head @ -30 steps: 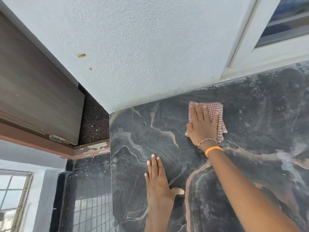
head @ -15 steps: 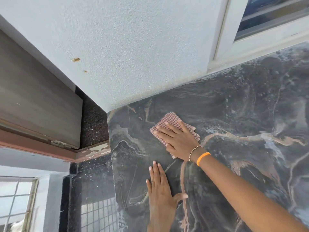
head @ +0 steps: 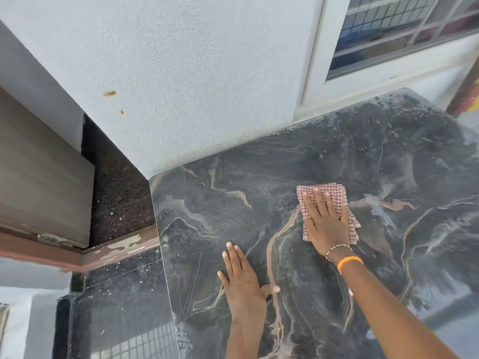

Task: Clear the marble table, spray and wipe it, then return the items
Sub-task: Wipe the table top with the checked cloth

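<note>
- The pale textured wall (head: 207,73) fills the upper part of the view and meets the far edge of the table; 2 small brown marks sit on it at upper left.
- The dark marble table (head: 233,203) with tan and white veins spreads across the lower right, its left edge running down toward the bottom of the view; its surface looks streaked and smeared in places.
- A white-framed window (head: 388,47) with a grille stands at upper right, its sill just above the far edge of the table.
- A brown wooden panel (head: 39,177) is at far left, with dark speckled stone (head: 119,203) between it and the table, and a reddish strip with flaking paint below.
- The right arm reaches in from lower right, wearing an orange band (head: 348,263) and a beaded bracelet (head: 337,248) at the wrist.
- The left hand (head: 242,281) lies flat on the bare table, palm down, fingers spread, thumb out to the right, holding nothing.
- The right hand (head: 326,218) is flat and spread, pressing down on the cloth.
- The red-and-white checked cloth (head: 337,193) lies folded on the table under the right hand, its edges showing beyond the fingertips and to the right.
</note>
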